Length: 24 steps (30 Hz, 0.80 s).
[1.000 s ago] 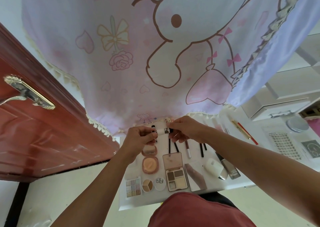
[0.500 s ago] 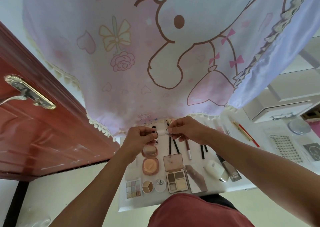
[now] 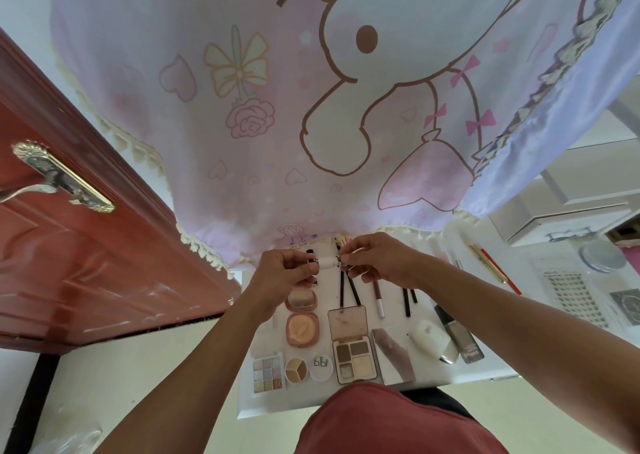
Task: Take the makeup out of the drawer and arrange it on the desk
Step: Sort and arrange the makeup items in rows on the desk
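Note:
Above the back of the white desk [image 3: 478, 367], my left hand [image 3: 282, 277] and my right hand [image 3: 379, 259] pinch the two ends of a small white tube [image 3: 326, 262]. Below them lie makeup items: an open peach powder compact [image 3: 302, 320], an open brown eyeshadow palette [image 3: 351, 344], a pastel palette [image 3: 267, 374], a round three-shade pot [image 3: 296, 370], a white round lid [image 3: 320, 367], several black brushes [image 3: 348, 289] and pencils, a white case [image 3: 429, 339] and a grey bottle [image 3: 462, 339].
A pink cartoon curtain [image 3: 311, 107] hangs over the desk's back. A red wooden door [image 3: 69, 263] with a brass handle [image 3: 52, 180] stands left. White shelves [image 3: 561, 218], a round mirror [image 3: 602, 256] and gold and red pencils [image 3: 491, 266] sit at right.
Both hands keep hold of the white tube. My right hand's fingers have shifted slightly along its end; the tube stays in the same place.

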Motion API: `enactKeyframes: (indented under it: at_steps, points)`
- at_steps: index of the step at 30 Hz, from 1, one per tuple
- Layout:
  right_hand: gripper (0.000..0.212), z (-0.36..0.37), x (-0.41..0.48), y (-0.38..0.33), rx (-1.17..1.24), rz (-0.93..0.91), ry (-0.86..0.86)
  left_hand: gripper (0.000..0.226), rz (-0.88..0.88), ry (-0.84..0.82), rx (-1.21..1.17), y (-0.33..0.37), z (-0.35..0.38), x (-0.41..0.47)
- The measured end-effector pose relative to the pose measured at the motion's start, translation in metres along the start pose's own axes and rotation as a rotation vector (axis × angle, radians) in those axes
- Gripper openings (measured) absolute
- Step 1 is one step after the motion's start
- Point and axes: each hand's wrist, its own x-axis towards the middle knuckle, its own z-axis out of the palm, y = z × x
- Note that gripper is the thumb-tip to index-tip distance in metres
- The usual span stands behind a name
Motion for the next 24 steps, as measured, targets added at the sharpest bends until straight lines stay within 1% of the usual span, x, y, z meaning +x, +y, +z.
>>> enactKeyframes:
  at_steps: [2,6,10,11,15,17,19,20,22,24]
  points:
    - [0.016,0.000,0.001,-0.001,0.012,0.005,-0.008,0.019,-0.001,0.003,-0.008,-0.001,-0.001,0.000]
    - [0.029,0.001,0.002,0.000,0.000,0.061,-0.011,0.018,-0.002,-0.003,-0.014,-0.003,-0.002,0.001]
    - [0.013,0.002,0.007,0.005,0.041,0.004,0.037,0.017,-0.025,0.005,-0.017,-0.007,-0.002,0.001]
    - [0.012,0.002,0.007,0.005,0.049,-0.007,0.046,0.017,-0.038,0.005,-0.023,-0.008,-0.002,0.001]
    - [0.018,-0.001,0.006,0.007,0.053,-0.011,0.060,0.011,-0.115,-0.004,-0.060,-0.010,0.003,0.001]
    - [0.018,-0.004,0.006,0.010,0.049,-0.002,0.058,0.007,-0.149,-0.013,-0.084,-0.012,0.007,0.001]
    - [0.015,-0.007,0.007,0.014,0.072,0.033,0.039,0.008,-0.168,-0.015,-0.095,-0.015,0.011,0.001]
    - [0.018,-0.009,0.008,0.016,0.077,0.063,0.030,0.009,-0.172,-0.013,-0.093,-0.017,0.013,0.001]
    - [0.026,-0.014,0.011,0.020,0.020,0.140,0.025,0.011,-0.179,0.000,-0.078,-0.022,0.019,0.002]
    - [0.024,-0.020,0.016,0.026,-0.039,0.174,0.022,0.012,-0.193,0.019,-0.065,-0.026,0.026,0.004]
